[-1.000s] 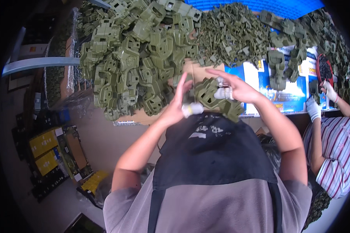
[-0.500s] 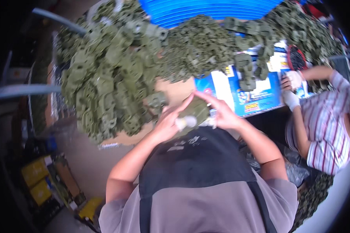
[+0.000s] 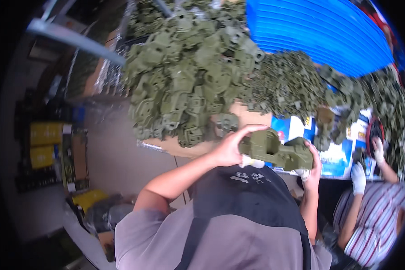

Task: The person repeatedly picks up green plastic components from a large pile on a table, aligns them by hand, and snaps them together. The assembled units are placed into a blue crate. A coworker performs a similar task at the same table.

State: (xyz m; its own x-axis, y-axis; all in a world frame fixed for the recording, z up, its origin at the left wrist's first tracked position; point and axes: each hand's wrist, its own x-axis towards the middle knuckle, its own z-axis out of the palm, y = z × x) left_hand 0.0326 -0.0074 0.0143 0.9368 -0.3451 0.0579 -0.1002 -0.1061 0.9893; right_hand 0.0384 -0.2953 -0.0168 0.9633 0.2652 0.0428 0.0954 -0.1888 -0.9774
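The plastic part (image 3: 276, 150) held up between the two hands is olive green, the same dull green as the heap of parts (image 3: 189, 85) piled behind it. The tub (image 3: 315, 31) is bright blue with ridged lines. The apron (image 3: 243, 207) is black over a grey shirt (image 3: 144, 238). A co-worker's shirt (image 3: 378, 225) is striped red and white, with white gloves (image 3: 358, 177). The boxes (image 3: 45, 144) at left are yellow.
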